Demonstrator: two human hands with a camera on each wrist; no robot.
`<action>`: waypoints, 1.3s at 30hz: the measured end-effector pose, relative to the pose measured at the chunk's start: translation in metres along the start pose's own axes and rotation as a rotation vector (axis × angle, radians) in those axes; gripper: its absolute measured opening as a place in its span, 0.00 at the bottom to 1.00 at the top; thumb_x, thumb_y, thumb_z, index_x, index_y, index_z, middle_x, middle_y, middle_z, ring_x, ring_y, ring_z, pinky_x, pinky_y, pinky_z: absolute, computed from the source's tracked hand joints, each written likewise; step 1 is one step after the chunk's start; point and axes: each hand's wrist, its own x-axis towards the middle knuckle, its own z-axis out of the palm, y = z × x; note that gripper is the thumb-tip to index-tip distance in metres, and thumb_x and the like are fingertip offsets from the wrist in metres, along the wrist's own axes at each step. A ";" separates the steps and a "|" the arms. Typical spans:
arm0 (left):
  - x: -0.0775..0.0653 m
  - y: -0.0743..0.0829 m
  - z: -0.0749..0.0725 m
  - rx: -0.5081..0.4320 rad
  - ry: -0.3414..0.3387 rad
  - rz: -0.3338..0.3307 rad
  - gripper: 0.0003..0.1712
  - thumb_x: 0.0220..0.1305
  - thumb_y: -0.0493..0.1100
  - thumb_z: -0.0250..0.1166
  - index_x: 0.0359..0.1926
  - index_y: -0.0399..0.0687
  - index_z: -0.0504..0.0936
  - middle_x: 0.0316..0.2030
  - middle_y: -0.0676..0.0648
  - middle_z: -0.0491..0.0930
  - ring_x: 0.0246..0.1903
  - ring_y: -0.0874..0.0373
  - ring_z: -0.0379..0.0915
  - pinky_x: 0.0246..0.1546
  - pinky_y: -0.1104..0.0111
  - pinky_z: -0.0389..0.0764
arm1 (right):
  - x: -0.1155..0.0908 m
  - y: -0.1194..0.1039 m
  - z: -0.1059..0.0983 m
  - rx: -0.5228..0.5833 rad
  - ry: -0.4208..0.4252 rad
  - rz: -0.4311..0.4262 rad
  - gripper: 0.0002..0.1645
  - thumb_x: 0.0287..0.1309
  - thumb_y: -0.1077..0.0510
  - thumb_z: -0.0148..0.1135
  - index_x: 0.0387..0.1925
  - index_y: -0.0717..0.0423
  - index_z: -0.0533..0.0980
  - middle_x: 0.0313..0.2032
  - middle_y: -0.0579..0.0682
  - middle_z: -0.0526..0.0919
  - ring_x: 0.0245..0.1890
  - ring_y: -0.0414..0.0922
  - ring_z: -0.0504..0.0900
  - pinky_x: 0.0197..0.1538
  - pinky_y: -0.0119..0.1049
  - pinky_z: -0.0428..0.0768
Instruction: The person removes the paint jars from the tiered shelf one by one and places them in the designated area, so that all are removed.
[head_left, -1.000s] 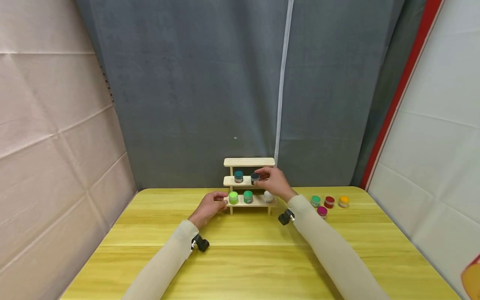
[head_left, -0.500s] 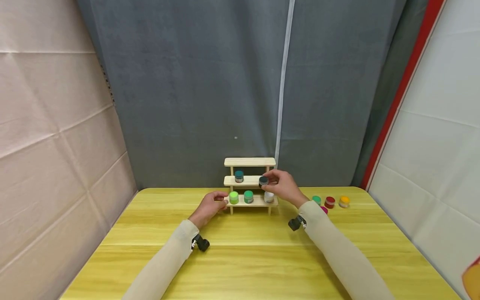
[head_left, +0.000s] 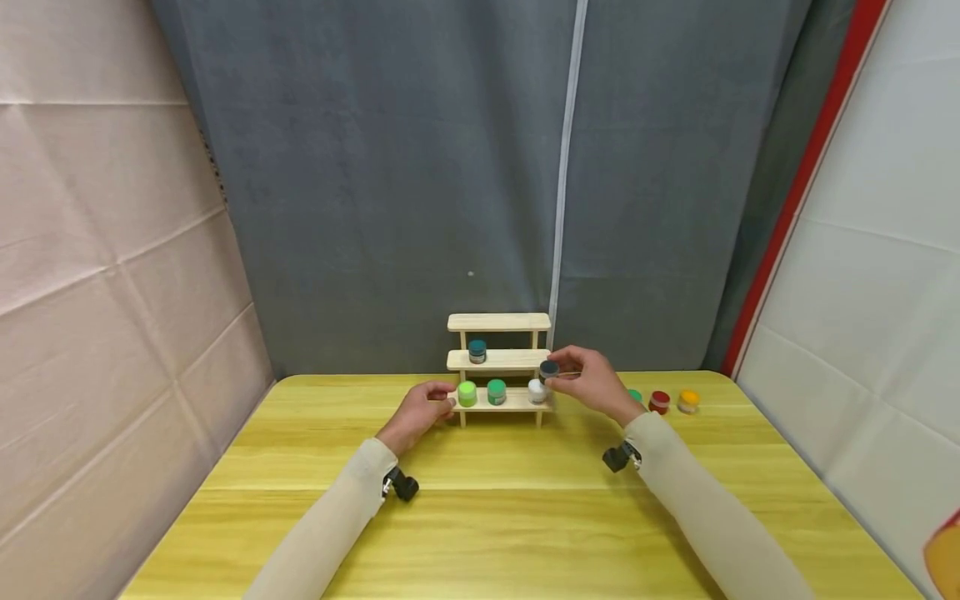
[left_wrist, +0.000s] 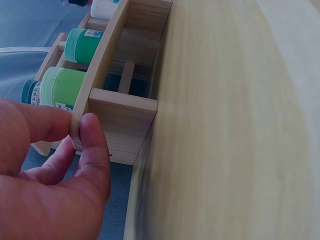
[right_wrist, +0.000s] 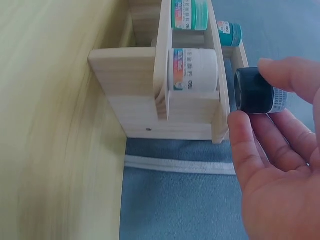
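A three-tier wooden shelf (head_left: pixel 498 321) stands at the table's back edge. My left hand (head_left: pixel 417 414) pinches the left end of its lowest board between thumb and fingers, as the left wrist view shows. My right hand (head_left: pixel 592 385) holds a small black paint jar (right_wrist: pixel 254 91) off the right end of the middle board. On that board sits a teal jar (head_left: pixel 477 351) at the left. Along the lowest board stand a light green jar (head_left: pixel 467 394), a green jar (head_left: pixel 497 392) and a white jar (head_left: pixel 537 391).
Right of the shelf on the table (head_left: pixel 480 533), a dark red jar (head_left: pixel 659 402) and a yellow jar (head_left: pixel 687 401) stand beside a green-lidded jar (head_left: pixel 635 395), partly hidden by the right arm. A grey curtain (head_left: pixel 375 208) hangs close behind the shelf.
My right hand has moved right with the black jar, from over the middle board to past its right end. The right forearm now hides the magenta jar. My left hand has stayed put.
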 end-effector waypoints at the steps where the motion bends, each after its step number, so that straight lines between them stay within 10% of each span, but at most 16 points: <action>1: 0.000 0.000 -0.001 -0.002 0.000 -0.001 0.19 0.73 0.32 0.63 0.63 0.35 0.80 0.51 0.36 0.78 0.42 0.53 0.82 0.52 0.61 0.88 | -0.001 0.001 -0.001 -0.001 0.002 0.001 0.24 0.61 0.53 0.78 0.57 0.52 0.82 0.51 0.54 0.88 0.52 0.52 0.87 0.55 0.51 0.88; 32: 0.001 -0.009 0.002 -0.032 -0.002 0.010 0.20 0.73 0.33 0.65 0.64 0.36 0.80 0.48 0.41 0.77 0.43 0.54 0.81 0.52 0.62 0.89 | -0.048 0.033 -0.055 -0.087 0.031 0.120 0.31 0.68 0.44 0.72 0.67 0.50 0.77 0.63 0.58 0.82 0.65 0.61 0.81 0.64 0.57 0.84; 39: 0.001 -0.008 0.001 -0.049 -0.007 0.016 0.20 0.73 0.35 0.65 0.64 0.36 0.80 0.48 0.41 0.78 0.44 0.54 0.81 0.57 0.56 0.87 | -0.061 0.043 -0.070 -0.048 0.025 0.139 0.33 0.68 0.43 0.72 0.68 0.53 0.76 0.64 0.60 0.82 0.63 0.61 0.83 0.54 0.42 0.90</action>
